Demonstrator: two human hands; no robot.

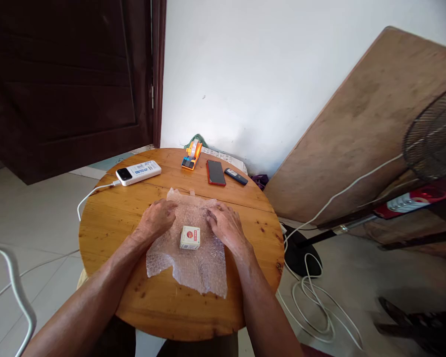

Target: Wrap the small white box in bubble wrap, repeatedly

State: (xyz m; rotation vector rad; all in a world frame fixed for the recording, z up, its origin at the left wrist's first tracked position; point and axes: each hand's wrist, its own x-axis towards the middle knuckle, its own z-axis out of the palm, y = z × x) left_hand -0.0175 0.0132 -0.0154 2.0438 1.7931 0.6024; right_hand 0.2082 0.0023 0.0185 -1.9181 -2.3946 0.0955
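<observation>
A sheet of bubble wrap (198, 270) lies spread on the round wooden table (163, 317), its lower edge ragged. On its middle sits a small pale box (190, 237) with a red label and a round red picture on top. My left hand (158, 217) is at the wrap's upper left edge, fingers curled over it and apparently closed on it. Across from it, my right hand (226, 225) rests at the upper right edge, with thumb and fingers somewhat apart on the wrap. Neither hand touches the box.
Toward the table's back stand an orange tape dispenser (192, 153), a red-edged phone (216, 172) and a dark remote-like device (236, 176). A white device (139, 172) with a cable lies at left. A fan (434, 131) and coiled white cable (315, 302) are at right.
</observation>
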